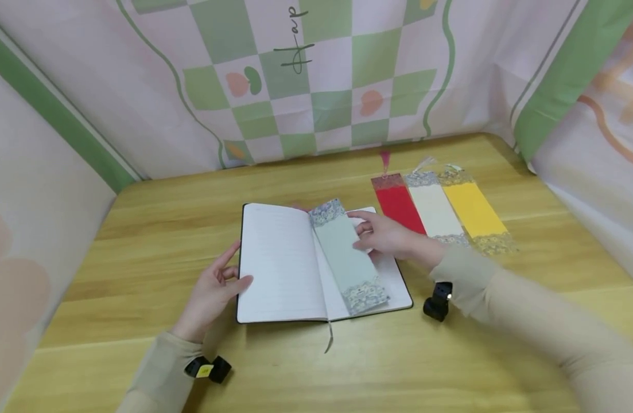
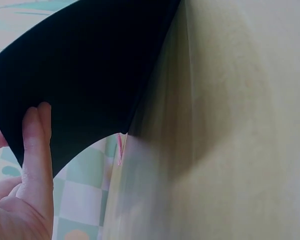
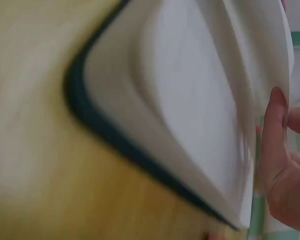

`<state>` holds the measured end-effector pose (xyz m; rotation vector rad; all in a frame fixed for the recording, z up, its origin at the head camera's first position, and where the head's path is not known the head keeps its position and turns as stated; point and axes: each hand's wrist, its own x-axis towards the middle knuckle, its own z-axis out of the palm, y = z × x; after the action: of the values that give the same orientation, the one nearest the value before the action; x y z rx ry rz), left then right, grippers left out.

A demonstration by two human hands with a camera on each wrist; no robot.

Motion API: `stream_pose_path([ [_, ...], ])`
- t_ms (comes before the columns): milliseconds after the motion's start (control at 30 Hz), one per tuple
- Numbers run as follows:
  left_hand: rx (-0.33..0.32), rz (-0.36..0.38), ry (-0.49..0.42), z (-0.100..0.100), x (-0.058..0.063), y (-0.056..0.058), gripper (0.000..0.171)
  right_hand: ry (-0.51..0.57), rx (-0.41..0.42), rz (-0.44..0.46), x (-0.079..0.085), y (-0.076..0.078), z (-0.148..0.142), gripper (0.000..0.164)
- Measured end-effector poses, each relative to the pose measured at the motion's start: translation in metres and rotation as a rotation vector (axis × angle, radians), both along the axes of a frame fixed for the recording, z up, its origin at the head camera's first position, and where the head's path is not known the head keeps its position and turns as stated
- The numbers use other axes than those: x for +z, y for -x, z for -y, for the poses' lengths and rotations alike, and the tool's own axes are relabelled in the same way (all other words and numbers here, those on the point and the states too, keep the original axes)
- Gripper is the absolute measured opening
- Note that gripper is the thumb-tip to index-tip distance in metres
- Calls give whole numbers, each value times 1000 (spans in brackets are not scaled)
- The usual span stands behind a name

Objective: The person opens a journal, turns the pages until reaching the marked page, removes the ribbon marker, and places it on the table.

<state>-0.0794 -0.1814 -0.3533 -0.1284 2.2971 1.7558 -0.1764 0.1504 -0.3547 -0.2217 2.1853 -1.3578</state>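
Note:
An open notebook (image 1: 280, 269) with white pages and a dark cover lies in the middle. My left hand (image 1: 215, 289) grips its left side, thumb on the page. In the left wrist view, the fingers (image 2: 37, 135) lie against the black cover (image 2: 85, 75), which is raised off the table. A pale green bookmark (image 1: 344, 246) with lace-patterned ends slants over the right-hand page. My right hand (image 1: 385, 235) pinches its right edge. In the right wrist view, thumb and finger (image 3: 275, 125) are at a thin pale sheet (image 3: 270, 55) standing above the curved pages.
A red bookmark (image 1: 399, 206), a white bookmark (image 1: 435, 209) and a yellow bookmark (image 1: 473, 209) lie side by side at the back right of the wooden table (image 1: 156, 229). A ribbon (image 1: 330, 338) hangs from the notebook's near edge. A patterned curtain (image 1: 337, 69) stands behind.

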Motion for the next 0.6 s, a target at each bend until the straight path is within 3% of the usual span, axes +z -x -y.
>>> stream_pose_path([
  [200, 1, 6, 8, 0, 0, 0, 73, 53, -56, -94, 13, 9, -47, 75],
  [400, -12, 1, 12, -1, 0, -1, 73, 46, -153, -144, 15, 17, -124, 77],
  [600, -7, 2, 18, -1, 2, -2, 72, -82, -233, -243, 24, 28, -201, 76],
])
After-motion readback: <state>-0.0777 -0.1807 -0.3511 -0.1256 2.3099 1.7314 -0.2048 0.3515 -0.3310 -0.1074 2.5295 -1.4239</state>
